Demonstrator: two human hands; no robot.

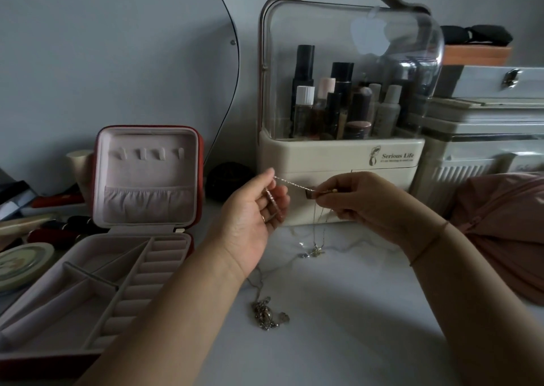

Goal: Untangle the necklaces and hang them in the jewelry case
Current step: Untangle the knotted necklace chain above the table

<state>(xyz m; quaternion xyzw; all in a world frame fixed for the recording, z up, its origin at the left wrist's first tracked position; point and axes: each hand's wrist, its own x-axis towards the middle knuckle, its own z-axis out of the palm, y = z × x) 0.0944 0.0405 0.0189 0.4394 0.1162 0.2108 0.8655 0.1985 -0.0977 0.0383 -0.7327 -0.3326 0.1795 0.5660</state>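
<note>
A thin silver necklace chain (291,183) is stretched between my two hands above the white tabletop. My left hand (253,217) pinches one end, palm turned up. My right hand (362,203) pinches the other end, and loops of chain hang from it down to small pendants (313,251) on the table. A tangled clump of chain (265,315) lies on the table under my left forearm. The red jewelry case (97,285) stands open at the left, its upright lid showing a row of hooks (150,153) and an elastic pocket, all bare.
A cream cosmetics organizer (341,153) with a clear dome full of bottles stands just behind my hands. White storage boxes (482,138) sit at the right, with pink fabric (500,223) in front of them. A round tin (20,263) and small items lie left of the case.
</note>
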